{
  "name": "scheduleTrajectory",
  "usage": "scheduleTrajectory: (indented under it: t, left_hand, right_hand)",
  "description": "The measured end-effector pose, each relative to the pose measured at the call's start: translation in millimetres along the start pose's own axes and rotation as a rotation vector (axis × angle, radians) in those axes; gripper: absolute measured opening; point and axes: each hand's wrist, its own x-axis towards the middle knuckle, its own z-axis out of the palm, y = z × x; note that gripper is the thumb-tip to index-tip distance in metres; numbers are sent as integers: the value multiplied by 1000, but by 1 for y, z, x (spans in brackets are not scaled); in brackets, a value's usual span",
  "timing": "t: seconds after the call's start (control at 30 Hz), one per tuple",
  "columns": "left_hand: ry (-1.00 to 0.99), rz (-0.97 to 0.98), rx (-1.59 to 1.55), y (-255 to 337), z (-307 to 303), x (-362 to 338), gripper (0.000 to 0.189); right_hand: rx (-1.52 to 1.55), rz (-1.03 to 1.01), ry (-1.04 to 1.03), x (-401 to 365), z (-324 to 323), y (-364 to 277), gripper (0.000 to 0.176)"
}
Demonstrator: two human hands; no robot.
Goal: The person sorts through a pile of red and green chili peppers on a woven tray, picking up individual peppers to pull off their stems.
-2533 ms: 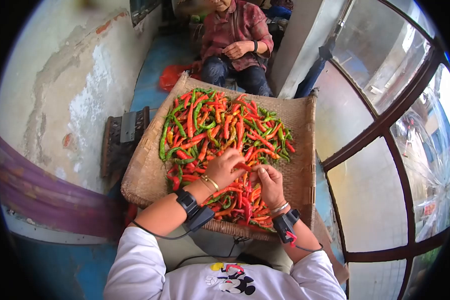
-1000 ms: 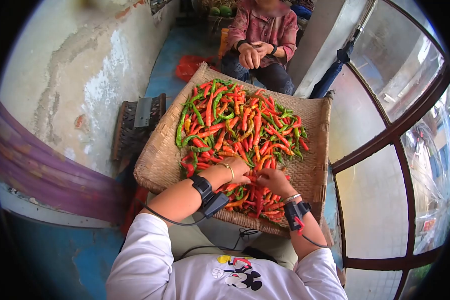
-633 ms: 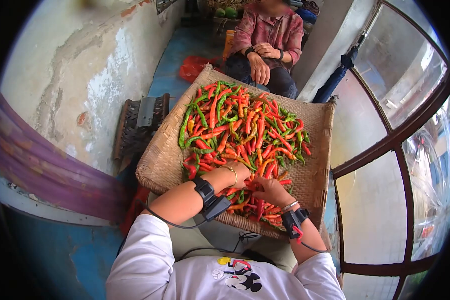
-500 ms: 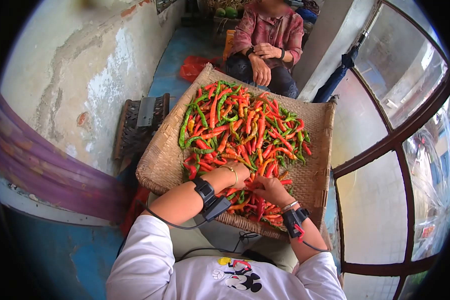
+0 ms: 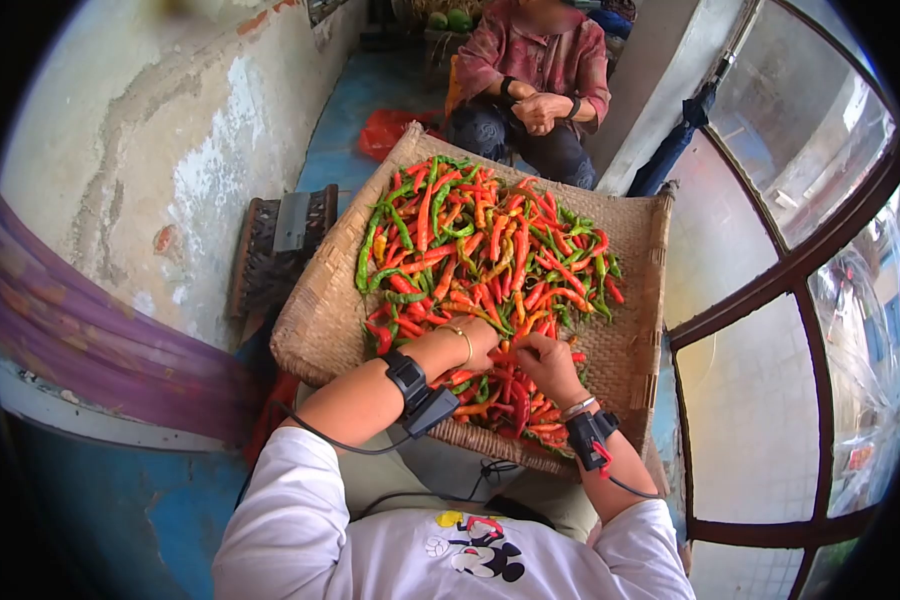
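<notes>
A heap of red, orange and green chili peppers (image 5: 440, 230) lies in a wide woven tray (image 5: 320, 320) across my lap. Over the near part of the heap, my left hand (image 5: 477, 343) is closed, its fingers curled down among the peppers; whatever it holds is hidden. Just right of it, my right hand (image 5: 548, 362) is pinched with thumb and fingers together, and what lies between them is too small to make out. The two hands are close together. More red peppers (image 5: 510, 400) lie below them, by the tray's near edge.
Beyond the tray sits another person (image 5: 540, 60) with hands together. A red plastic bag (image 5: 385, 132) is on the blue floor. A dark rack (image 5: 260, 250) stands at the left wall, a folded umbrella (image 5: 680, 145) leans by the pillar, and framed window panes (image 5: 750, 420) are at right.
My right hand has shifted slightly up and left, and its fingers are raised more. My left hand has barely moved. The other person's hands have come together higher up.
</notes>
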Motion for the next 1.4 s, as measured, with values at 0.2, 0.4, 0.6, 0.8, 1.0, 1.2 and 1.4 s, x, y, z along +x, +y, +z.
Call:
scheduleTrajectory:
  t: [0.2,0.4,0.6,0.8,1.0,1.2,1.4]
  left_hand:
    - [274,85,-98,1,-6,0,30]
    - [347,227,-118,-3,4,7,25]
    - [442,381,-27,3,0,-2,26]
    - [676,522,19,1,4,2,25]
    - [1021,376,22,2,-5,0,35]
    - [600,85,-55,-4,-4,2,36]
    - [370,99,1,-4,9,13,33]
  right_hand:
    - [384,160,97,3,-7,-4,10]
    - [265,172,118,3,-10,-4,7]
    - [600,463,72,5,-20,1,20]
    - [1157,685,19,4,-31,12,19]
    - [1225,559,-139,7,-46,21,10]
    - [1330,195,375,14,-69,33,12]
    - [1221,532,400,6,-64,59,35]
